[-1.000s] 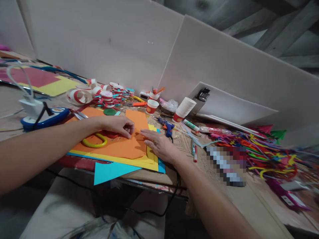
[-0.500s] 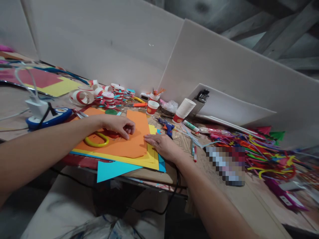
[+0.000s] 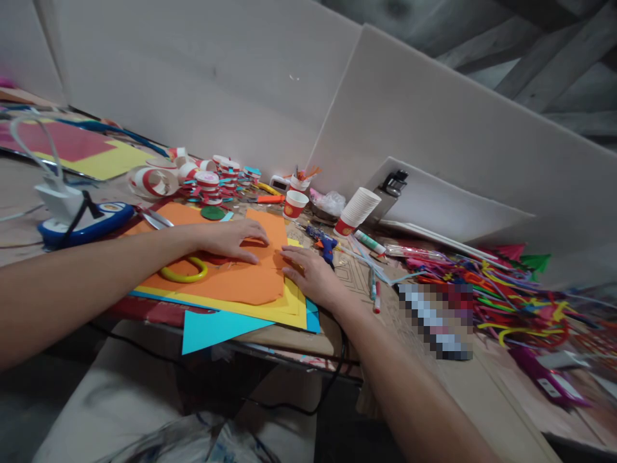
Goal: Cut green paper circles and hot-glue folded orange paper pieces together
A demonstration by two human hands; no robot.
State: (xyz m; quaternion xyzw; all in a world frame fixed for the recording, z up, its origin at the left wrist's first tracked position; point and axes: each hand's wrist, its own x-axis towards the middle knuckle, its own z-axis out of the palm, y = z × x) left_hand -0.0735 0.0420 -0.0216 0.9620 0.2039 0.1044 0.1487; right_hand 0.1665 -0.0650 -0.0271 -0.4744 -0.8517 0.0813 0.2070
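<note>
An orange paper sheet [image 3: 236, 288] lies on top of yellow paper [image 3: 295, 310], with a bright blue piece [image 3: 216, 331] sticking out below at the table's front. My left hand [image 3: 230, 240] rests over the orange sheet, fingers apart, with nothing visible in it. On the sheet's right edge lies my right hand [image 3: 312, 275], its fingers stretched out flat. A yellow scissors handle [image 3: 186, 273] shows just below my left forearm, which hides part of the tool. Near my right fingers, a blue glue gun [image 3: 328, 248] lies on the table.
Behind the paper stand a red-and-white paper cup [image 3: 294, 204], a stack of cups [image 3: 360, 207] and several decorated cup pieces [image 3: 208, 186]. A blue-and-white power strip [image 3: 103, 220] sits at left. Colourful pipe cleaners [image 3: 501, 289] and a purple box [image 3: 547, 379] lie at right.
My left hand has uncurled, and its fingers are now spread over the orange sheet. My right hand stays at the paper's edge, its fingers slightly raised. The view has shifted a little.
</note>
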